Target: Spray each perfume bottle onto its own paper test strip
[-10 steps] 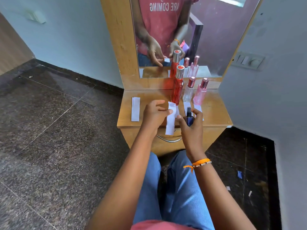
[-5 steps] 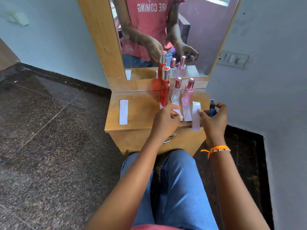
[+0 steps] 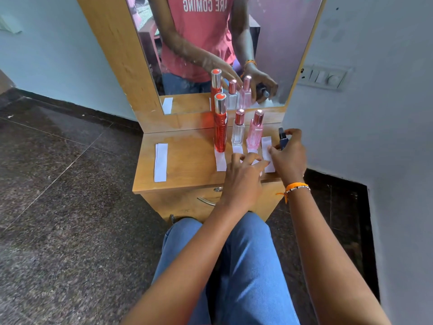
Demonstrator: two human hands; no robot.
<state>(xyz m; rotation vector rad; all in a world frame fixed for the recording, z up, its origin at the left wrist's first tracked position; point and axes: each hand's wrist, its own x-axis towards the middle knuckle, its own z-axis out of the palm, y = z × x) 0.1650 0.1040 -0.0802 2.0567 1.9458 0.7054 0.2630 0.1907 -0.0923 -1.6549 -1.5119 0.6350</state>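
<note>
The left hand (image 3: pixel 242 178) covered the near ends of two paper strips, so only their far tips showed. Most of the dark blue bottle (image 3: pixel 282 142) was hidden behind the right hand (image 3: pixel 289 158); just its black top and a bit of its side could be seen. The top of the mirror (image 3: pixel 222 50) was cut off.

The desk (image 3: pixel 187 160) was smooth light wood with a drawer under it. On it stood three bottles in a row: a tall round red bottle (image 3: pixel 220 127) with a shiny silver cap, a small clear bottle (image 3: pixel 238 131) and a pink bottle (image 3: pixel 255 131), both glassy with pink metal caps. Flat white paper strips lay just near of them. One strip (image 3: pixel 220 161) touched the foot of the red bottle. Another strip (image 3: pixel 267 153) lay between the two hands, at the right. A spare strip (image 3: pixel 161 162) lay well apart at the far left.

The right hand's fingers were curled round the dark blue bottle, holding it upright at the right edge of the desk, just beside the right strip. The left hand's fingers were loose and spread, resting on the strips near the pink bottle.
</note>
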